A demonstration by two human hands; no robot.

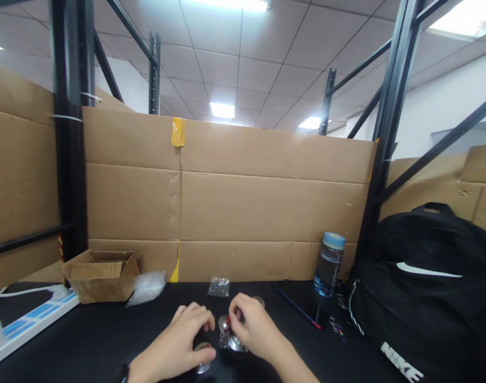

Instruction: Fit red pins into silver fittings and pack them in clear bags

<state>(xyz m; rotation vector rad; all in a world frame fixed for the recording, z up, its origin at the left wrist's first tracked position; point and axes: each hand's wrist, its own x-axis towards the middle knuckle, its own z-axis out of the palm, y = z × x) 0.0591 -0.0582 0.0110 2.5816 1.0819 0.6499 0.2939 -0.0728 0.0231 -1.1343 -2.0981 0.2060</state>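
Observation:
My left hand (181,340) is over the black tabletop with its fingers curved and apart. Its thumb overlaps a small round shiny piece (203,367); whether it touches the piece I cannot tell. Beside it, my right hand (255,325) has thumb and fingertips pinched together. A bit of red shows at those fingertips, too small to name. Just below them are several small shiny silver round pieces (235,344), partly covered by the right hand. Another round edge (260,301) peeks out behind that hand.
Behind the hands lies a small clear plastic bag (219,286). To the left are an open cardboard box (103,276), white wrap (147,288) and a power strip (35,324). On the right stand a water bottle (329,264), a blue-red pen-like stick (299,308), keys (337,328) and a black backpack (430,298).

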